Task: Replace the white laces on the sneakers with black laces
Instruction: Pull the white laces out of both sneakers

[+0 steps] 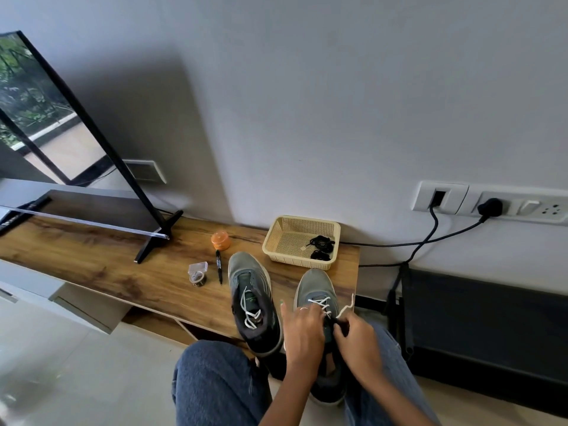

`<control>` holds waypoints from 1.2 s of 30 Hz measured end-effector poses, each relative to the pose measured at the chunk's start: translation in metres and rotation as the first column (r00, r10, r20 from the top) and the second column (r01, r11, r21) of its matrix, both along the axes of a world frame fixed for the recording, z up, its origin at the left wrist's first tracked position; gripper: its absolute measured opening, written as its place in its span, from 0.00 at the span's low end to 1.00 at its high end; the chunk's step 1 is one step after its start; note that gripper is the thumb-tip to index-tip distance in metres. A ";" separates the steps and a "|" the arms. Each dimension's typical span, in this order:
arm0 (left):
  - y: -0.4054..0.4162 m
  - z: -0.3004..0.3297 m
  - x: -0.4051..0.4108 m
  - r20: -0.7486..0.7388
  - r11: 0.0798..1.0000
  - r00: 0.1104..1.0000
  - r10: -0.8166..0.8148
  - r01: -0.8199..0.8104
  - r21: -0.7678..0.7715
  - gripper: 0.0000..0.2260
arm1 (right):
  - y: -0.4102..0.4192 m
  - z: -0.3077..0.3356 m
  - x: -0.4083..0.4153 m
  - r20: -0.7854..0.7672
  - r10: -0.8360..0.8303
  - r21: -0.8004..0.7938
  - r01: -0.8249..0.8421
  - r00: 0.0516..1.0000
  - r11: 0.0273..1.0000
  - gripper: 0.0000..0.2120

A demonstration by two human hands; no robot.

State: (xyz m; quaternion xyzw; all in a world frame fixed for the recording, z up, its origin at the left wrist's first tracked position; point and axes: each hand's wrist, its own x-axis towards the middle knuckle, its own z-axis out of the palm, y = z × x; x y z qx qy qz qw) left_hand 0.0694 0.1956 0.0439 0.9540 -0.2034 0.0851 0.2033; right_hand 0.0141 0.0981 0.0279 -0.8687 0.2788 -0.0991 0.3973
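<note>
Two grey sneakers sit toe-away on the wooden counter, seen from the head camera. At about 6 o'clock in the view, the right sneaker has both hands on its lacing. The left hand rests over the tongue area with fingers curled at the white lace, its forefinger stretched out toward 11 o'clock; its grip looks closed on the lace, though the fingertips are hidden. The right hand pinches a lace strand, grip closed, and a loose white end rises from it toward 1 o'clock. Just beside, at 9 o'clock from that shoe, the left sneaker is laced in white, untouched.

At 12 o'clock from the shoes, a cream basket holds black laces in its right part. At 10 o'clock lie a black marker, an orange lidded jar and a small clear box. A television stands at the counter's left end.
</note>
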 end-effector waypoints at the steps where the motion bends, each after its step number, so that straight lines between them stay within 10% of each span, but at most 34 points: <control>1: 0.002 0.001 -0.002 -0.030 0.989 0.998 0.053 -0.057 -0.134 0.07 | 0.000 0.001 0.000 0.002 -0.005 -0.007 0.005 1.000 1.000 0.02; 3: 0.006 0.013 -0.007 -0.233 0.832 0.945 0.229 -0.314 -0.458 0.05 | 0.000 0.001 0.001 -0.002 -0.010 -0.018 0.009 1.000 1.000 0.03; 7: 0.013 0.032 0.001 -0.573 0.193 0.701 0.424 -0.688 -0.699 0.03 | 0.002 0.001 0.001 -0.013 -0.010 -0.009 0.009 1.000 1.000 0.05; 11: 0.013 0.030 -0.001 -0.368 0.525 0.853 0.371 -0.519 -0.674 0.13 | 0.002 0.001 0.000 -0.004 -0.013 0.015 0.013 1.000 1.000 0.06; 14: 0.010 0.014 -0.003 -0.035 0.908 0.981 0.189 -0.188 -0.374 0.21 | 0.002 0.002 -0.001 0.011 -0.004 0.019 0.004 1.000 1.000 0.06; 16: 0.006 0.001 -0.005 0.056 0.991 0.998 0.030 -0.022 -0.129 0.18 | 0.002 0.002 -0.002 0.019 0.008 0.016 -0.008 1.000 1.000 0.05; 27: 0.006 -0.009 -0.003 0.100 0.994 0.993 -0.060 0.051 0.092 0.04 | 0.002 0.004 -0.001 -0.007 -0.001 -0.035 0.000 1.000 0.999 0.05; 36: 0.032 0.018 -0.007 -0.300 0.818 0.912 0.280 -0.390 -0.422 0.05 | -0.001 0.003 -0.002 -0.002 -0.069 -0.031 0.069 0.998 0.997 0.07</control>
